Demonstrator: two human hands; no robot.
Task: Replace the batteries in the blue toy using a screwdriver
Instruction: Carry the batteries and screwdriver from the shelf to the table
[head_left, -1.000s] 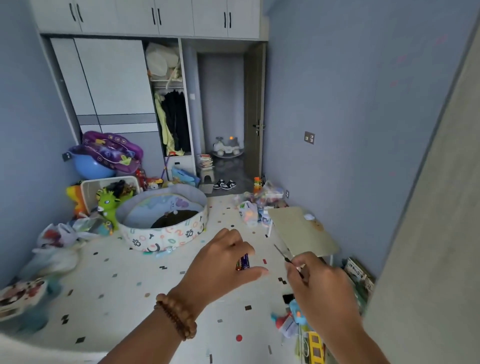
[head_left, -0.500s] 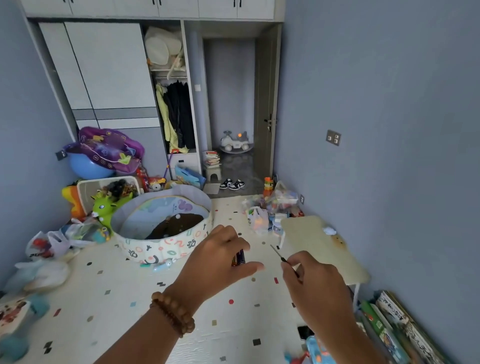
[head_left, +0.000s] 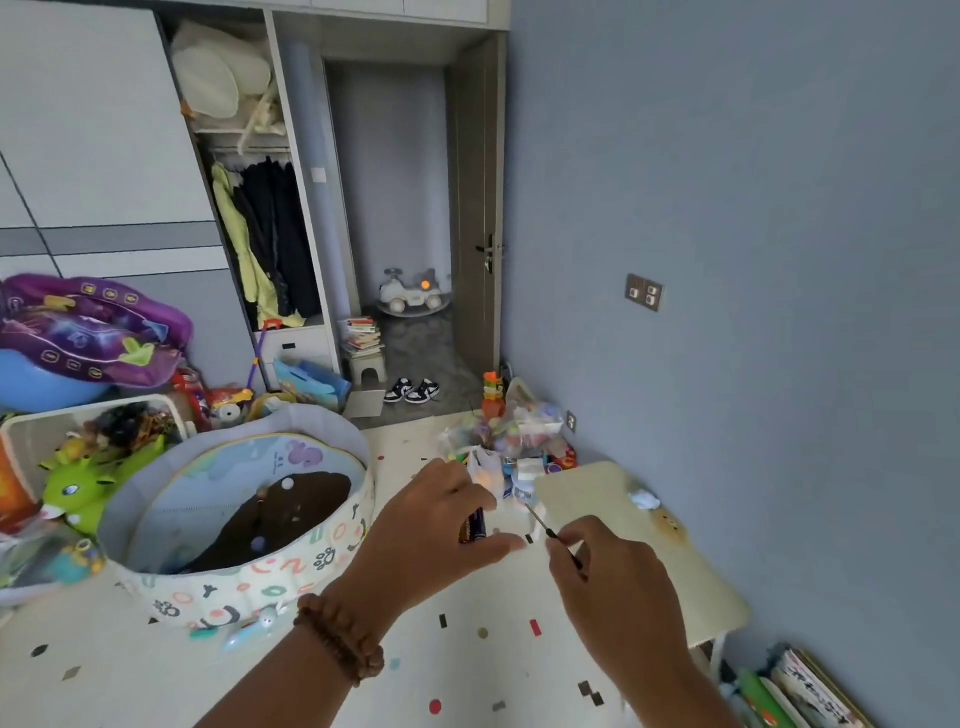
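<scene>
My left hand (head_left: 426, 540) is raised over the floor mat, fingers closed around dark batteries (head_left: 475, 526) that show between thumb and fingers. A beaded bracelet sits on that wrist. To its right, my right hand (head_left: 613, 587) pinches a thin screwdriver (head_left: 545, 530) whose metal tip points up and left, toward the left hand. The two hands are a short gap apart. The blue toy is not in view now.
A low cream folding table (head_left: 649, 561) stands against the blue wall on the right, books (head_left: 800, 691) beside it. A round fabric play pen (head_left: 244, 519), a toy bin (head_left: 31, 436) and bagged toys (head_left: 509, 431) crowd the left and far floor. An open doorway (head_left: 410, 234) lies ahead.
The view has tilted up and drifted left, so the blue toy near the bottom edge has left the frame. Both hands keep their hold and stay at about the same spacing.
</scene>
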